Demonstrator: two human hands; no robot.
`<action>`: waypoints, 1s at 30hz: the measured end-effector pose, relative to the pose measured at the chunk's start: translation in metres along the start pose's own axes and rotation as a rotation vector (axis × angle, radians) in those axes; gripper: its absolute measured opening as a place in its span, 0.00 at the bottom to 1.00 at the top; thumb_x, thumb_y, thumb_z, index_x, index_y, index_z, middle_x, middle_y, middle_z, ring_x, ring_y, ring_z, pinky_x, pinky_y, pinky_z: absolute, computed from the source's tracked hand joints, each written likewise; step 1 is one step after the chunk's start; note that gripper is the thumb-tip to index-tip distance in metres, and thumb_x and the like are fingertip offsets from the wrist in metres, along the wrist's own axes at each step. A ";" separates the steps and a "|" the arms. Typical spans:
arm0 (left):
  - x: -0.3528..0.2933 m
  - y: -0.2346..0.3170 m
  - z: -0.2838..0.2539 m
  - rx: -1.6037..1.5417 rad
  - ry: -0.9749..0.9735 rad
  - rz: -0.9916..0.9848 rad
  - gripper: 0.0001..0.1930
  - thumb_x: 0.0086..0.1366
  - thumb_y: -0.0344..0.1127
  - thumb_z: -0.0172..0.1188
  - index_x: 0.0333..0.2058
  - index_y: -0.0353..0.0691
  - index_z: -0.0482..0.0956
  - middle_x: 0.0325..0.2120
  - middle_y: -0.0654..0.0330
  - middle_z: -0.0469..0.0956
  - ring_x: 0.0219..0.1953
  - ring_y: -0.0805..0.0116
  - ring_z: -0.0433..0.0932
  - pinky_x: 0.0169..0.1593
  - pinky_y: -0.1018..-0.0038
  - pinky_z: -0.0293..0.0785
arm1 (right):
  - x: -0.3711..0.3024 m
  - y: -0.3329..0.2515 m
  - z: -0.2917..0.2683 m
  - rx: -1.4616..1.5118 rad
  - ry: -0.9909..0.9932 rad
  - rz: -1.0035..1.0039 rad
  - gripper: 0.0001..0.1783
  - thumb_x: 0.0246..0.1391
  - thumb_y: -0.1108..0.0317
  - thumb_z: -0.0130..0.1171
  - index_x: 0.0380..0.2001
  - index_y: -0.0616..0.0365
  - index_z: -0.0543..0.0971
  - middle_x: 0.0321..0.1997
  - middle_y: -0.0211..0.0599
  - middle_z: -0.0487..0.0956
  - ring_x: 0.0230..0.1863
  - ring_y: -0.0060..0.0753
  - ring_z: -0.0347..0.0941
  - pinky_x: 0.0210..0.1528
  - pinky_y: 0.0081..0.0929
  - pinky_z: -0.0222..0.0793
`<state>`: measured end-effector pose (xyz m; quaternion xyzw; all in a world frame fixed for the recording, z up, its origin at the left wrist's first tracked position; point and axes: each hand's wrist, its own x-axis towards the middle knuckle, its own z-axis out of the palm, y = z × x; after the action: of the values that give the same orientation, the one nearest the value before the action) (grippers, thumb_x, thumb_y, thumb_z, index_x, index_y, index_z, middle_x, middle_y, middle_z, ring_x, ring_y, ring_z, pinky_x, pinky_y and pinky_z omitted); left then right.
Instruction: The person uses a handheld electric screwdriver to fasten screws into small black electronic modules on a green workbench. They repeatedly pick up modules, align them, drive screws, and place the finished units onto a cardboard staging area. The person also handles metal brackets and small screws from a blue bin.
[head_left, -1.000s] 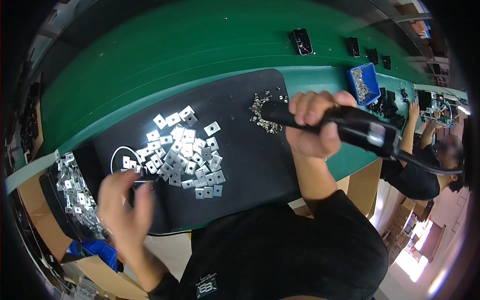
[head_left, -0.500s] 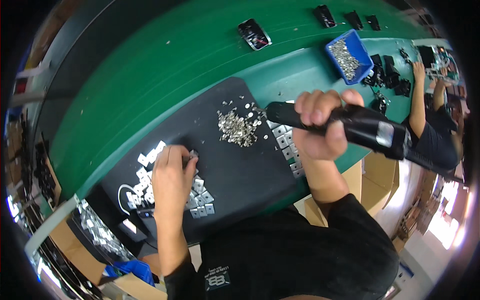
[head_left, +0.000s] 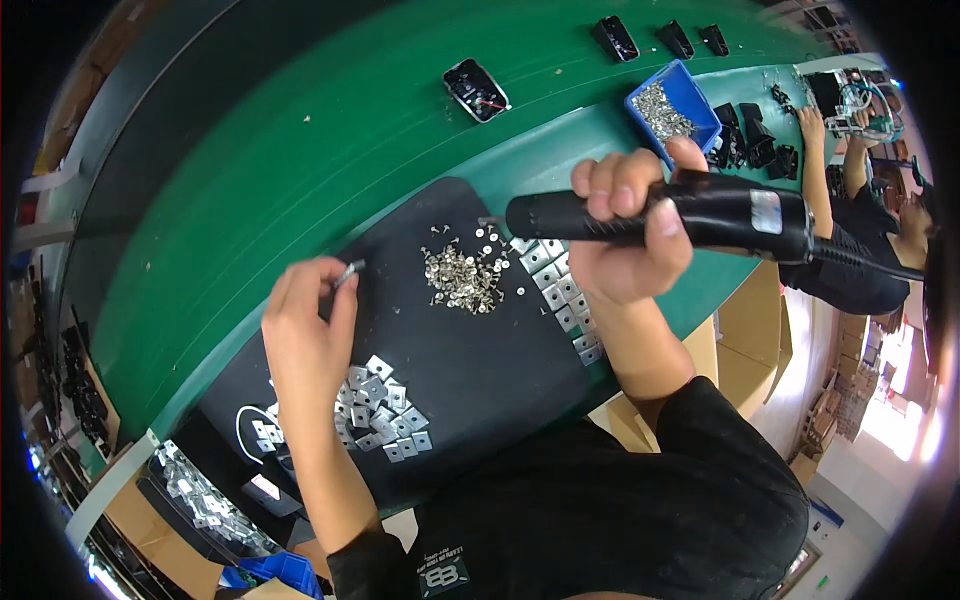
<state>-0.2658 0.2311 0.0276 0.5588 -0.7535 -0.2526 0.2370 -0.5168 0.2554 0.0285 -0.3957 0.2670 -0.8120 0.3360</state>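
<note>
My left hand [head_left: 308, 315] is closed, pinching a small metal plate [head_left: 350, 272] between thumb and fingertips above the black mat [head_left: 490, 370]. Below that wrist lies a loose heap of square metal plates [head_left: 380, 408] with holes, partly covered by my forearm. My right hand [head_left: 630, 250] wraps round a black electric screwdriver [head_left: 745, 215], held level over the bench with its bit pointing left. Near the bit, a pile of small silver screws [head_left: 463, 278] is spread on the mat. Plates in neat rows [head_left: 560, 290] lie along the mat's right edge, partly behind my right hand.
A blue bin [head_left: 690, 98] of metal parts stands at the far right beside several black housings [head_left: 755, 135]. Another black housing [head_left: 476, 90] sits on the green belt [head_left: 300, 170]. A co-worker's arm [head_left: 815, 170] reaches in at right. Bagged metal pieces [head_left: 205, 500] lie lower left.
My left hand has moved up and left, away from the plate heap, with the small plate now showing at its fingertips. The whole view has shifted slightly; my right hand still grips the screwdriver.
</note>
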 end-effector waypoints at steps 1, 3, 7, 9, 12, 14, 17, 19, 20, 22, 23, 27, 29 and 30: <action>0.014 0.005 0.003 -0.025 0.001 0.039 0.06 0.52 0.25 0.65 0.29 0.35 0.76 0.31 0.55 0.78 0.32 0.58 0.76 0.37 0.66 0.72 | -0.001 -0.007 -0.003 -0.002 -0.001 -0.009 0.28 0.53 0.58 0.54 0.58 0.49 0.65 0.25 0.25 0.67 0.26 0.23 0.60 0.35 0.29 0.57; 0.043 0.014 0.014 0.068 0.117 0.233 0.06 0.52 0.26 0.66 0.29 0.35 0.77 0.33 0.54 0.78 0.36 0.58 0.77 0.41 0.67 0.73 | -0.005 -0.023 -0.004 0.053 0.002 0.017 0.29 0.54 0.58 0.56 0.58 0.49 0.62 0.25 0.26 0.67 0.25 0.24 0.62 0.35 0.30 0.60; 0.098 0.031 0.045 0.019 0.151 0.311 0.07 0.51 0.30 0.68 0.28 0.37 0.80 0.39 0.54 0.78 0.44 0.57 0.76 0.48 0.67 0.71 | -0.018 -0.048 -0.012 0.126 -0.016 0.099 0.28 0.53 0.57 0.60 0.53 0.47 0.60 0.24 0.26 0.68 0.24 0.26 0.65 0.34 0.30 0.63; 0.119 0.038 0.063 -0.012 0.130 0.289 0.07 0.51 0.32 0.68 0.28 0.38 0.81 0.42 0.55 0.78 0.46 0.57 0.75 0.50 0.66 0.69 | -0.023 -0.057 -0.020 0.132 -0.065 0.146 0.28 0.52 0.57 0.62 0.51 0.47 0.61 0.24 0.26 0.68 0.24 0.25 0.65 0.34 0.29 0.63; 0.137 0.044 0.086 0.058 0.132 0.313 0.07 0.52 0.34 0.68 0.28 0.39 0.81 0.44 0.57 0.77 0.48 0.58 0.74 0.52 0.64 0.67 | -0.023 -0.067 -0.033 0.160 -0.076 0.184 0.28 0.51 0.57 0.62 0.51 0.48 0.61 0.23 0.26 0.68 0.24 0.25 0.66 0.33 0.28 0.63; 0.142 0.049 0.099 0.120 0.129 0.329 0.07 0.52 0.35 0.67 0.28 0.40 0.81 0.45 0.58 0.77 0.49 0.59 0.73 0.53 0.63 0.64 | -0.017 -0.074 -0.041 0.212 -0.017 0.198 0.27 0.51 0.58 0.61 0.51 0.48 0.62 0.23 0.26 0.68 0.24 0.25 0.66 0.33 0.28 0.63; 0.150 0.044 0.108 0.246 0.134 0.319 0.06 0.53 0.38 0.66 0.28 0.44 0.82 0.47 0.60 0.76 0.51 0.60 0.72 0.54 0.62 0.60 | -0.008 -0.078 -0.050 0.248 -0.007 0.204 0.26 0.51 0.58 0.60 0.51 0.49 0.62 0.23 0.25 0.69 0.24 0.24 0.66 0.33 0.28 0.63; 0.156 0.040 0.108 0.255 0.130 0.276 0.07 0.54 0.38 0.66 0.28 0.43 0.82 0.42 0.60 0.79 0.47 0.60 0.75 0.53 0.62 0.62 | -0.002 -0.079 -0.045 0.266 0.034 0.171 0.25 0.52 0.60 0.61 0.49 0.51 0.62 0.23 0.23 0.70 0.23 0.20 0.66 0.31 0.22 0.63; 0.164 0.044 0.112 0.178 0.093 0.236 0.06 0.53 0.37 0.66 0.27 0.43 0.81 0.40 0.60 0.80 0.46 0.59 0.75 0.53 0.60 0.60 | -0.001 -0.083 -0.048 0.274 0.042 0.160 0.25 0.52 0.60 0.61 0.48 0.51 0.62 0.23 0.23 0.70 0.23 0.20 0.66 0.31 0.22 0.63; 0.167 0.049 0.116 0.053 0.069 0.164 0.11 0.54 0.36 0.66 0.35 0.39 0.78 0.36 0.55 0.81 0.38 0.55 0.79 0.45 0.64 0.71 | 0.000 -0.093 -0.054 0.289 0.051 0.120 0.25 0.52 0.60 0.61 0.48 0.51 0.62 0.23 0.23 0.70 0.23 0.20 0.67 0.31 0.23 0.64; 0.168 0.044 0.119 -0.070 0.108 0.210 0.16 0.55 0.35 0.65 0.41 0.38 0.75 0.35 0.53 0.81 0.35 0.58 0.80 0.41 0.69 0.74 | 0.002 -0.094 -0.058 0.297 0.028 0.089 0.25 0.52 0.60 0.61 0.48 0.51 0.62 0.22 0.24 0.70 0.23 0.21 0.67 0.30 0.25 0.65; 0.187 -0.001 0.115 -0.454 -0.177 0.001 0.14 0.59 0.21 0.58 0.46 0.27 0.73 0.39 0.56 0.78 0.41 0.70 0.77 0.49 0.75 0.72 | 0.012 -0.105 -0.055 0.340 0.031 0.113 0.24 0.51 0.60 0.60 0.49 0.52 0.64 0.22 0.26 0.69 0.23 0.23 0.67 0.31 0.27 0.64; 0.187 0.015 0.115 -0.578 -0.241 -0.063 0.12 0.60 0.20 0.57 0.43 0.28 0.74 0.36 0.59 0.77 0.39 0.74 0.76 0.46 0.77 0.72 | 0.016 -0.126 -0.055 0.367 0.047 0.124 0.25 0.51 0.60 0.59 0.49 0.52 0.64 0.22 0.26 0.69 0.23 0.23 0.67 0.32 0.27 0.64; 0.181 0.018 0.106 -0.433 -0.206 0.021 0.12 0.58 0.20 0.58 0.42 0.30 0.75 0.36 0.58 0.78 0.37 0.71 0.76 0.45 0.75 0.72 | 0.018 -0.133 -0.055 0.383 0.021 0.122 0.24 0.51 0.60 0.59 0.49 0.52 0.64 0.23 0.26 0.69 0.23 0.23 0.67 0.32 0.27 0.64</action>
<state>-0.3943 0.0738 -0.0282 0.4584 -0.7078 -0.4615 0.2755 -0.6150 0.3348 0.1003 -0.2993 0.1348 -0.8299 0.4511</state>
